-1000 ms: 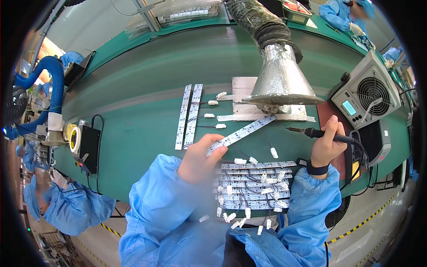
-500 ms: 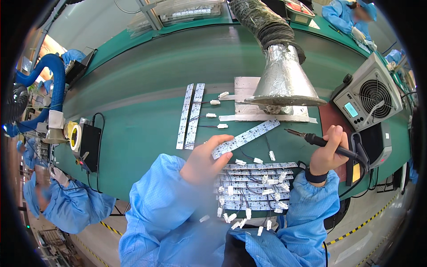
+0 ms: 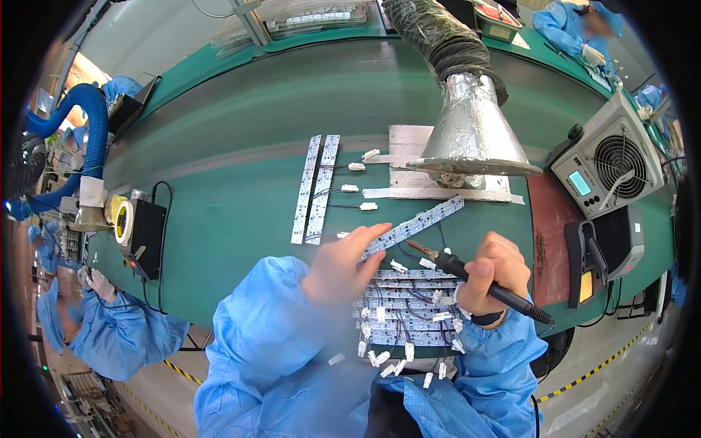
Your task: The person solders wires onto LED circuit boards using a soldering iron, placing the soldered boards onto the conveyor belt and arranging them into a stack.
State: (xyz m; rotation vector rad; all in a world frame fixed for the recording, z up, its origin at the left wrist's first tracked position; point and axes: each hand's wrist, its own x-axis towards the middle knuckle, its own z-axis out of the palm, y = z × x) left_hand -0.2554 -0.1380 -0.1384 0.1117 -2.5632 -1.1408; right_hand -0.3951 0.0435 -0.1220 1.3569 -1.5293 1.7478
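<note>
Pinched at its left end by my left hand (image 3: 337, 266) is a white LED circuit-board strip (image 3: 416, 225), slanting up to the right above the green bench. My right hand (image 3: 496, 274) grips a soldering iron (image 3: 454, 265) by its black handle. The iron's tip points left, near the strip's lower edge; I cannot tell whether they touch. Below lies a row of similar strips (image 3: 409, 336) with dark wires and white connectors, partly covered by my hands and sleeves. Two more strips (image 3: 305, 191) lie side by side beyond my left hand, some of their wires ending in white connectors.
A foil-covered fume hood (image 3: 471, 128) hangs over a white taped board (image 3: 409, 146). At right stand a fan unit (image 3: 613, 157) and an iron holder (image 3: 584, 263). A black tape dispenser (image 3: 146, 233) stands left. Co-workers sit at left (image 3: 117, 321) and far right (image 3: 566, 29).
My right hand has moved left and down with the soldering iron, bringing its tip close to the held strip. My left hand and the strip have shifted slightly right.
</note>
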